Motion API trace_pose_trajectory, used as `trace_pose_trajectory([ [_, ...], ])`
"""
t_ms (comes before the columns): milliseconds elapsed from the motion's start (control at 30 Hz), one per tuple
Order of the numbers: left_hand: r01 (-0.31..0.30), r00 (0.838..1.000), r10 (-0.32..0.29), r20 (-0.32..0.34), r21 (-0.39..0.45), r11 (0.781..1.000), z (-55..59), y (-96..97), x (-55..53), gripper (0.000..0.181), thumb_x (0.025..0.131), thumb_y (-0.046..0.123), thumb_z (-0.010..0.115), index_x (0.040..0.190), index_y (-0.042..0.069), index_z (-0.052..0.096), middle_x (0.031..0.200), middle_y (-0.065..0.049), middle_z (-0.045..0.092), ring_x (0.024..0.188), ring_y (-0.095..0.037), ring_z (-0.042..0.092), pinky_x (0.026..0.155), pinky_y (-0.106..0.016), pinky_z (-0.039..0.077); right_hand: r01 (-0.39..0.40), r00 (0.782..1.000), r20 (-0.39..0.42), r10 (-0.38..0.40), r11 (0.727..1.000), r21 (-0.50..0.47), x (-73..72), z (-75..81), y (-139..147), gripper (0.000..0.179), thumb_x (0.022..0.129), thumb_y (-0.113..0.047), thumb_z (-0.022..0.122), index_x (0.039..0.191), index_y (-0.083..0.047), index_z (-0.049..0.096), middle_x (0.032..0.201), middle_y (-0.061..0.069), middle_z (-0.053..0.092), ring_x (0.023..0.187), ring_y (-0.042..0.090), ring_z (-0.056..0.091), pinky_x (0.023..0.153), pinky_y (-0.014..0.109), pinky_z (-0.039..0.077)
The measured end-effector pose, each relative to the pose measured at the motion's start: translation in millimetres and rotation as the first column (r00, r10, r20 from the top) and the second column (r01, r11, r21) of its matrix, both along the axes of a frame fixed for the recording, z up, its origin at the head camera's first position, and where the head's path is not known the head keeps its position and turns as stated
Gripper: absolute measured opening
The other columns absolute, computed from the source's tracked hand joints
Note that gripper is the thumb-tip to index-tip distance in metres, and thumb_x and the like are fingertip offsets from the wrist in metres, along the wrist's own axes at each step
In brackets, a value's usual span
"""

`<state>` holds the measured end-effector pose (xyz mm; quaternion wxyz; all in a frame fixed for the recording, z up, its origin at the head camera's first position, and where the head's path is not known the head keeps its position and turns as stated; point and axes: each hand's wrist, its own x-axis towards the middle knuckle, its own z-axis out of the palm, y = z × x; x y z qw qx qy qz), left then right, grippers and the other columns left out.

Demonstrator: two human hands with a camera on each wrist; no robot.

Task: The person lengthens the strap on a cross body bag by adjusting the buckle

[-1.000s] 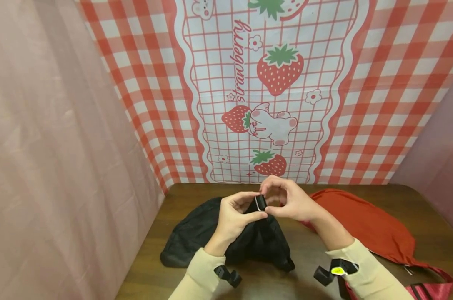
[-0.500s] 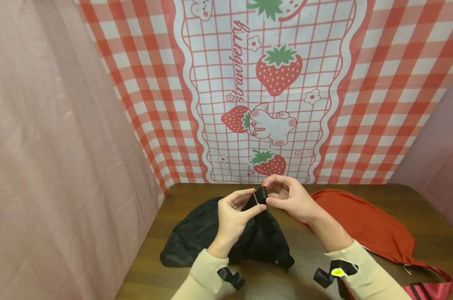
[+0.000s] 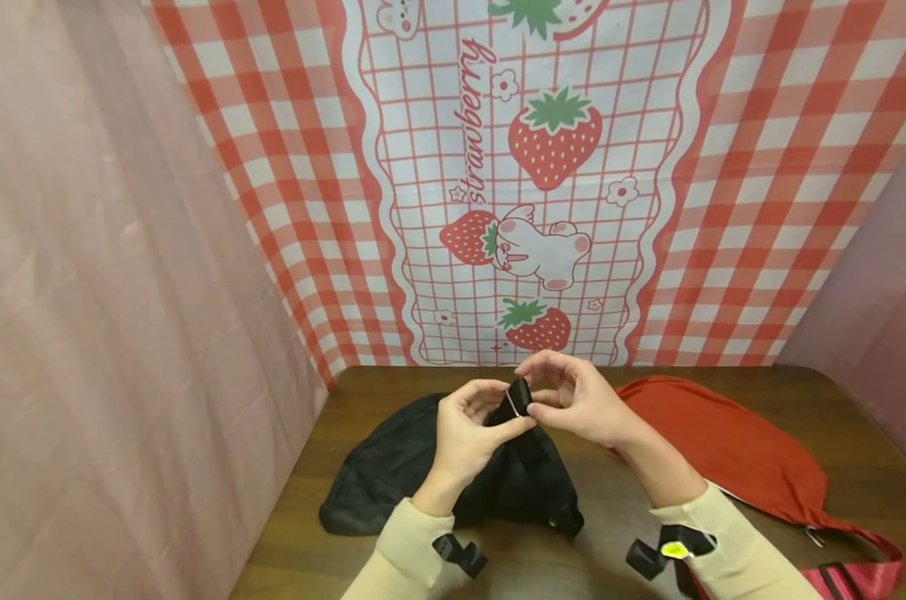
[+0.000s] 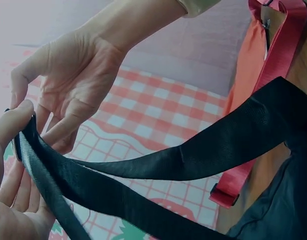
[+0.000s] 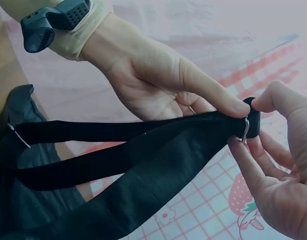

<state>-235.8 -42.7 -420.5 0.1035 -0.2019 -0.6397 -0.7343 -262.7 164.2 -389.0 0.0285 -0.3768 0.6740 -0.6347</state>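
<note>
Both hands meet above a black bag [image 3: 385, 475] lying on the table. My left hand [image 3: 463, 429] pinches a thin metal strap slider [image 5: 246, 129] between thumb and fingers, with black webbing strap [image 4: 158, 162] threaded through it. On the other side, my right hand [image 3: 583, 404] pinches the short loop of strap [image 5: 253, 122] that comes out of the slider. Several lengths of the strap run from the slider down to the bag, side by side in both wrist views. In the head view the hands partly hide the strap.
A red-orange bag [image 3: 730, 442] lies to the right on the brown wooden table [image 3: 610, 533], its pink-red strap [image 3: 865, 575] at the front right. A strawberry-print checked cloth [image 3: 550, 250] hangs behind. Pale curtain [image 3: 145, 333] hangs at the left.
The strap loop at the slider tipped up half a second ago and is now slightly lower. My right fingers have shifted a little around it; both hands stay nearly in place.
</note>
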Motion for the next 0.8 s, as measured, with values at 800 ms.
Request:
trace_pose_trajectory([
  [800,0.014,1.0,-0.012,0.026,-0.081,0.997,7.4,-7.0,-3.1,0.04,0.085,0.0,0.089,0.123,0.003,0.079,0.122,-0.019,0.079,0.111,-0.012,0.077,0.104,-0.03,0.06,0.253,0.963,-0.107,-0.249,0.967,0.032,2.4,1.6,-8.4,0.029,0.095,-0.004,0.08,0.123,-0.008,0.075,0.11,0.004,0.071,0.088,0.019,0.066,0.079,0.026,0.057],
])
